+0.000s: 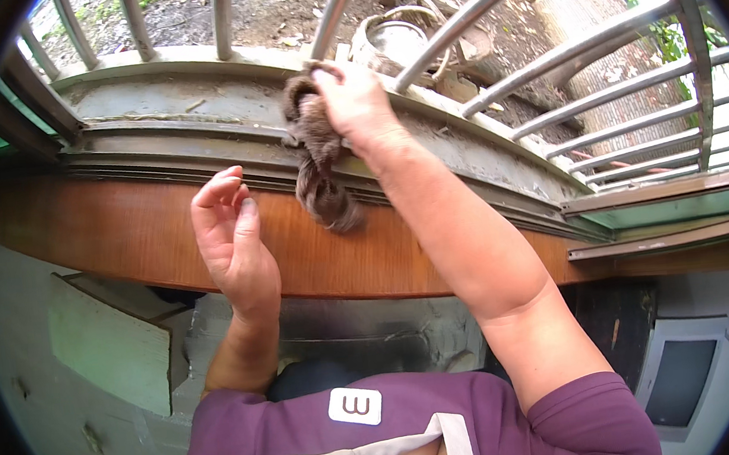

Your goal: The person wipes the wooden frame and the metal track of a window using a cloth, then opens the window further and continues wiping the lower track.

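My right hand [357,101] grips a bunched brown cloth [317,127] at the base of a metal window bar. The cloth's lower end hangs across the sliding-window track [234,154] and over the wooden sill [288,247]; it looks slightly blurred. Dirt and bits of debris lie on the outer ledge [177,97] beside the cloth. Above the wooden sill, my left hand [231,229] is raised with bent fingers, the thumb apart from them, holding nothing that I can see.
Metal bars [482,15] rise from the outer ledge. Window sashes with green glass stand at the left and right [669,210]. Outside lie a round container [397,39], soil and a tree trunk. A pale green panel [114,340] is below the sill at the left.
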`<state>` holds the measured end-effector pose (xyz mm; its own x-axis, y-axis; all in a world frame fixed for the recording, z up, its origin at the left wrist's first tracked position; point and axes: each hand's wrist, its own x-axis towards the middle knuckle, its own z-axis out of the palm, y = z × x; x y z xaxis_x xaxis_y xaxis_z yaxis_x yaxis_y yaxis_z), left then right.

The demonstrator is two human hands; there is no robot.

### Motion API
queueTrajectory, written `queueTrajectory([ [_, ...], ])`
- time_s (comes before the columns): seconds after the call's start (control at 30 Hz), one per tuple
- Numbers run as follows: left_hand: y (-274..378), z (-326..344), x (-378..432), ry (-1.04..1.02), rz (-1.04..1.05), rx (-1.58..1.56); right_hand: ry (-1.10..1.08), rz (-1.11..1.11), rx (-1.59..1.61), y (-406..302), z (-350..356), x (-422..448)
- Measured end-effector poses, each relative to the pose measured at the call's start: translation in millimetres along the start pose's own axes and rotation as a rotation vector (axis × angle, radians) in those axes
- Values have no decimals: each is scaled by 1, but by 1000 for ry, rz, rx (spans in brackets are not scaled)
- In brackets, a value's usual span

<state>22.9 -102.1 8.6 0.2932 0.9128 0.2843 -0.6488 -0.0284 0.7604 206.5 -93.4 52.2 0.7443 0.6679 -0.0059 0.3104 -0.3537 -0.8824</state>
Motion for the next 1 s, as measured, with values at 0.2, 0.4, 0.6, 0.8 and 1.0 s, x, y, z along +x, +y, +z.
queueTrajectory([
  [0.2, 1, -10, 3, 92, -8, -97, -272, -294, -327, -32, -40, -5],
  [0.4, 5, -11, 1, 136, 53, -90, -653, -659, -517, -81, -13, -5],
  [0.6, 5, -10, 2, 156, 23, -152, -913, -645, -645, -111, 82, 5],
  [0.8, 4, -9, 3, 161, -4, -179, -873, -727, -961, -92, 124, 20],
  [1.0, 3, -11, 3, 150, 0, -193, -909, -832, -1123, -80, 85, -1],
])
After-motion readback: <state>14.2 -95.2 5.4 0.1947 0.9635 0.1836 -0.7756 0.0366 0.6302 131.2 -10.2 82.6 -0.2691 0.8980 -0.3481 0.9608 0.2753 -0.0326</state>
